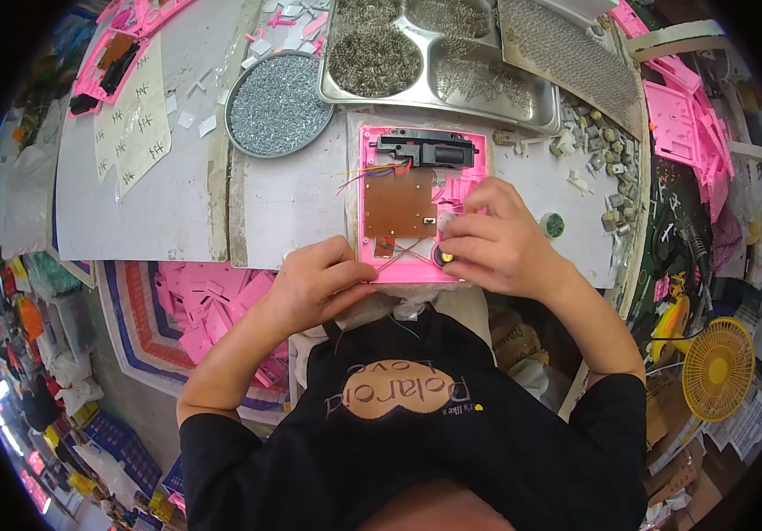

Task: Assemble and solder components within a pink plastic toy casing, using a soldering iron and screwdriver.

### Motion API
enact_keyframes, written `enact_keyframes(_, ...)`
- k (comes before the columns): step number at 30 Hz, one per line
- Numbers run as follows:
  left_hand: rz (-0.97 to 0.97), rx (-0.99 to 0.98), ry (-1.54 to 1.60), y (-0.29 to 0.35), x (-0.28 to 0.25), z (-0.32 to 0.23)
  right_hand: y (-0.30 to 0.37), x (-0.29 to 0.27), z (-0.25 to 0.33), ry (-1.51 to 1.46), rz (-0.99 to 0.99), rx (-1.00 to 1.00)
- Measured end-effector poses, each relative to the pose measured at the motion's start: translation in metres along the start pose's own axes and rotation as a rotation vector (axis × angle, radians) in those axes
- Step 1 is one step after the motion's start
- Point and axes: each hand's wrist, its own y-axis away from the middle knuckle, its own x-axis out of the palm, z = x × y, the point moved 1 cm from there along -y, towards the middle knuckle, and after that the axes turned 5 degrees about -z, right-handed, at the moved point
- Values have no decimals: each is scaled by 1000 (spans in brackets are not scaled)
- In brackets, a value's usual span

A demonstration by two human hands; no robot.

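Note:
A pink plastic casing (368,265) lies open in front of me on the near edge of the table. It holds a brown circuit board (398,205), a black mechanism (427,152) along its far side and several thin coloured wires (366,172). My left hand (321,276) is closed on the casing's near left corner. Over its near right part, my right hand (498,241) has its fingers bent inward beside a small black round part (442,255) with a yellow centre. Whatever those fingertips pinch is hidden.
A round tray of small screws (279,104) sits far left of the casing. Behind stands a metal compartment tray (452,115) holding springs. Small metal parts (613,168) lie scattered at right, near a small green round container (553,225). Pink parts (212,310) fill a striped bag below left.

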Motion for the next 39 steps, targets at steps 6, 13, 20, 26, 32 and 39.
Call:
enact_keyframes(6, 27, 69, -52, -5, -1, 0, 12, 4, -2, -5, -84, -5)
enact_keyframes(13, 151, 185, -213, -6, -9, -5, 48, -74, -29, 168, -280, 635)
enact_keyframes(20, 444, 34, 30, -122, -46, -39, 91, -85, -67, 416, -138, 893)
enact_keyframes(26, 338, 439, -693, -261, 3, 22, 91, -99, -58, 329, -199, 878)
enact_keyframes(32, 528, 608, -653, -281, 24, 38, 111, -109, -32, 237, -405, 911)
enact_keyframes(39, 451, 509, -700, -280, 20, 38, 97, -103, -22, 189, -528, 872)
